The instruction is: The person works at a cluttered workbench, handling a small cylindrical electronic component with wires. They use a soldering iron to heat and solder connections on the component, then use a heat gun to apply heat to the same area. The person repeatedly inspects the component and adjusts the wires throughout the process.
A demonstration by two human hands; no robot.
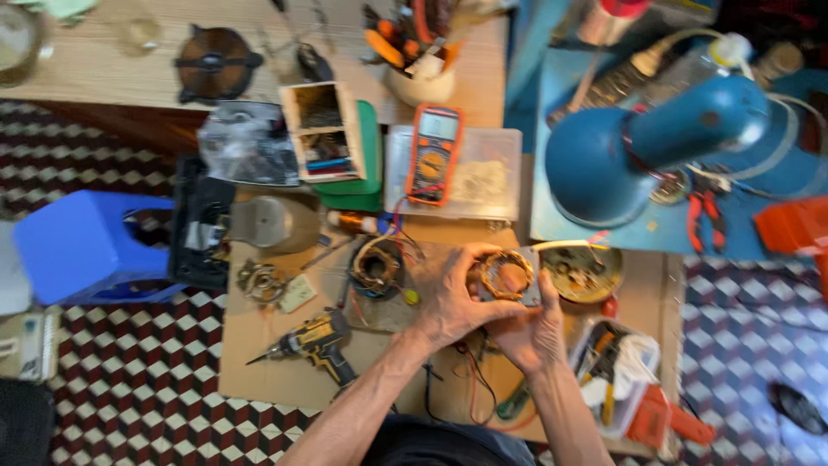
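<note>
Both hands closed on round copper-wound motor stator (pixel 506 276), held above brown cardboard sheet (pixel 276 345) at centre – left hand (pixel 448 298) grips left rim, right hand (pixel 535 332) cups from near side. Risk: fine windings could snag or bend under finger pressure. Fingertips on far side hidden; wire leads blurred.

A copper-coloured wire coil (pixel 506 276) with a grey frame sits between both hands. Left of it lies a yellow and black drill (pixel 315 339). Farther off is an orange and grey multimeter (pixel 433 155). At far right stands a blue lamp (pixel 638 147). A blue stool (pixel 78 246) sits left, on a red, white and black checked floor (pixel 129 388).
</note>
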